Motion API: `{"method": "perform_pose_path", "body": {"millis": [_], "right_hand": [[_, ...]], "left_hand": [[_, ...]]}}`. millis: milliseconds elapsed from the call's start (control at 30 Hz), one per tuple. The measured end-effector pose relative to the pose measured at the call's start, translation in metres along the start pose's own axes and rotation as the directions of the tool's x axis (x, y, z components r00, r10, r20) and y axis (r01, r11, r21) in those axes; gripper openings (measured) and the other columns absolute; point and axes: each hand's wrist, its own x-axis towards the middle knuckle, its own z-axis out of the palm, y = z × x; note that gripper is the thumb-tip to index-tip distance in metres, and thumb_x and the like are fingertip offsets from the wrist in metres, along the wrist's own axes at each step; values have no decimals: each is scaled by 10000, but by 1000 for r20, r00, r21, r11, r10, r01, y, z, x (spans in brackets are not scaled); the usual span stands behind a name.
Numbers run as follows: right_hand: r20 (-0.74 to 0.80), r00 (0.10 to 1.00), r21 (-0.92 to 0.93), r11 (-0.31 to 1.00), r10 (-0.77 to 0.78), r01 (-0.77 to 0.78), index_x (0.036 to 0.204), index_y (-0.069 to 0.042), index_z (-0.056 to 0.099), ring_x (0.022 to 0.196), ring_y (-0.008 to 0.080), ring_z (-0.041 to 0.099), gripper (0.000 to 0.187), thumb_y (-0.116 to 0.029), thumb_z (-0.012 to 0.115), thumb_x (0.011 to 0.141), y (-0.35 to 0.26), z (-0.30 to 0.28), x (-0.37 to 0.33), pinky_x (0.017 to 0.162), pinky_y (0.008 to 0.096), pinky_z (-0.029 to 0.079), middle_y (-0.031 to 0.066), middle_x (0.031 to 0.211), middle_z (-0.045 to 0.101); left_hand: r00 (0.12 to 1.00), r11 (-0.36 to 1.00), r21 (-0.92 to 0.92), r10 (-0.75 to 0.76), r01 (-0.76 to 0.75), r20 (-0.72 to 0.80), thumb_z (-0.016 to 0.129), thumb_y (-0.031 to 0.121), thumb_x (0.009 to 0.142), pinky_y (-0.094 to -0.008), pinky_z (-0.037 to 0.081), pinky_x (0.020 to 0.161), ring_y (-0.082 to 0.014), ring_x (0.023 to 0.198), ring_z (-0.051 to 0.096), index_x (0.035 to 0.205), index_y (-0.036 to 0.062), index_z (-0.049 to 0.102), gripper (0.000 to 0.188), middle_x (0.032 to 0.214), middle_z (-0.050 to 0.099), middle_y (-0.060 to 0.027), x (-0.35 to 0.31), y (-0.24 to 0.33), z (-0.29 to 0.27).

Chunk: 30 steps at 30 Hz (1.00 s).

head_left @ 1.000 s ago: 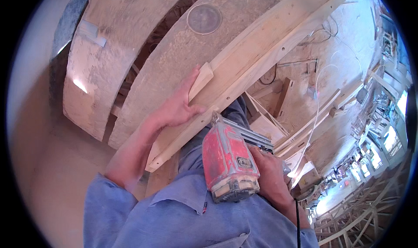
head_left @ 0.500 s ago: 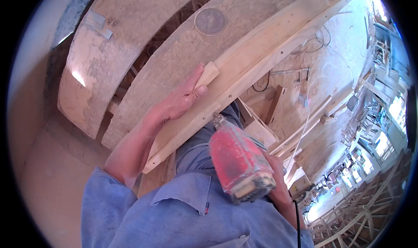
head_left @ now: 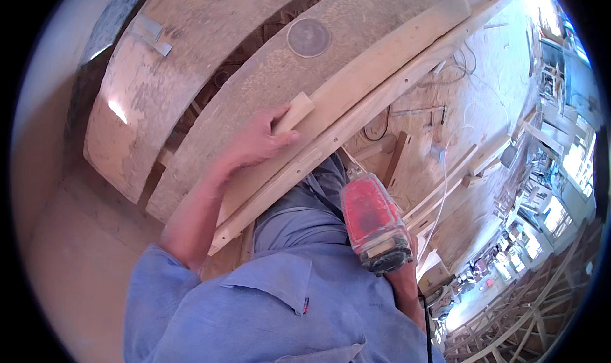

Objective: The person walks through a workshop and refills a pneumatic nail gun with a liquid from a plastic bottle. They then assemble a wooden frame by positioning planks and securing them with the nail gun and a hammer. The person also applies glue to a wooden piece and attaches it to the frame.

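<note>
My left hand (head_left: 258, 140) is closed around a short pale wooden block (head_left: 296, 111), thumb on the near side and fingers beyond it. The block rests on a long curved plank (head_left: 356, 76). Along the plank's near side runs a rail (head_left: 318, 151) with several dark holes. My right hand (head_left: 403, 279) is mostly hidden behind a scuffed red power tool (head_left: 370, 213) with a narrow metal nose. That nose points up toward the rail, over the right of my lap. The tool's exact kind cannot be made out.
Beyond the plank lie broad, dusty curved panels (head_left: 235, 102) with a gap between them and a round disc (head_left: 309, 38) on one. To the right are loose boards (head_left: 398, 159), a thin pale cord (head_left: 445, 153) and a wooden lattice (head_left: 528, 318). A dark cord (head_left: 428, 325) hangs beside my right arm.
The red tool has moved to the right, its nose leaving the rail's near edge. My left fingers have curled more around the block, which stays in nearly the same place.
</note>
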Motion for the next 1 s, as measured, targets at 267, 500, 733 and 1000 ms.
{"method": "perform_pose_path", "body": {"millis": [267, 500, 733, 1000], "right_hand": [[-122, 991, -28, 999, -47, 44, 980, -48, 692, 762, 332, 720, 270, -166, 759, 746, 15, 6, -13, 672, 393, 535, 149, 815, 717], [-149, 989, 4, 1000, 21, -21, 997, -52, 696, 773, 283, 735, 273, -146, 772, 752, 20, 10, -22, 678, 380, 542, 130, 813, 726], [-108, 993, 138, 990, 51, -36, 1168, -102, 706, 858, 271, 743, 458, -204, 817, 736, 44, 7, -20, 742, 366, 552, 144, 887, 744], [-184, 983, 220, 975, 12, 30, 1151, -47, 681, 916, 207, 705, 475, -208, 862, 742, 89, 3, -31, 809, 345, 541, 108, 1006, 738]], "left_hand": [[969, 947, 319, 113, -39, -218, 758, 181, 847, -401, 401, 1078, -319, 1269, 524, 1381, -11, 540, 607, 1328, 593, -198, -19, -17, -70], [842, 799, 482, 501, -360, -202, 766, 103, 773, -477, 384, 1120, -405, 1317, 479, 1310, 11, 580, 575, 1389, 549, -222, -40, -1, 27], [883, 882, 386, 386, -269, -267, 763, 46, 729, -464, 284, 1199, -419, 1414, 360, 1390, 21, 511, 709, 1504, 411, -245, -41, -7, 100], [926, 898, 421, 258, -126, -275, 761, 32, 711, -431, 340, 1164, -401, 1346, 432, 1386, 1, 506, 722, 1412, 489, -227, -72, 0, 103]]}}
